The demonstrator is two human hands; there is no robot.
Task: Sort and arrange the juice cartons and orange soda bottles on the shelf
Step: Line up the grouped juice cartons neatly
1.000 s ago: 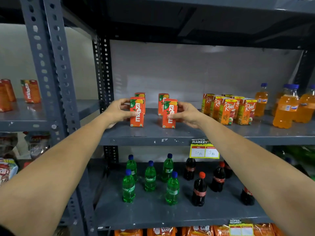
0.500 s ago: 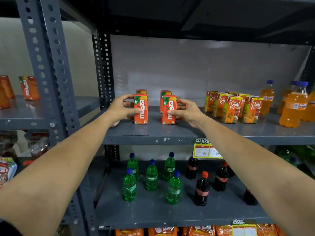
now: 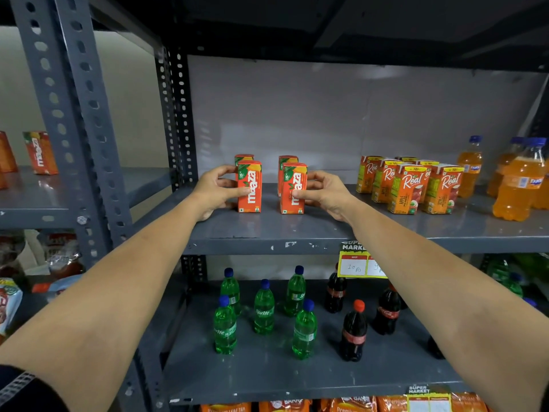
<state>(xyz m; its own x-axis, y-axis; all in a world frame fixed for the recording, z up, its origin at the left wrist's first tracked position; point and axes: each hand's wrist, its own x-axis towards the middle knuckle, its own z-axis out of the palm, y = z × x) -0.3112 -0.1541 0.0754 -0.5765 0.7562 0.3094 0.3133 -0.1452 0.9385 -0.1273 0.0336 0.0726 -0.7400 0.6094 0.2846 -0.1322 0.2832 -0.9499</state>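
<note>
On a grey metal shelf [image 3: 297, 230] backed by a pale wall, the left hand [image 3: 212, 191] grips the front-left Maaza carton [image 3: 249, 187] and the right hand [image 3: 325, 193] grips the front-right one [image 3: 293, 188], both upright. Real cartons [image 3: 411, 182] and orange soda bottles [image 3: 517, 179] stand to the right; green bottles [image 3: 264, 307] fill the shelf below.

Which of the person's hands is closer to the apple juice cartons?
The right hand. It grips a mango carton just left of the apple juice cartons; the left hand holds another carton further left.
</note>
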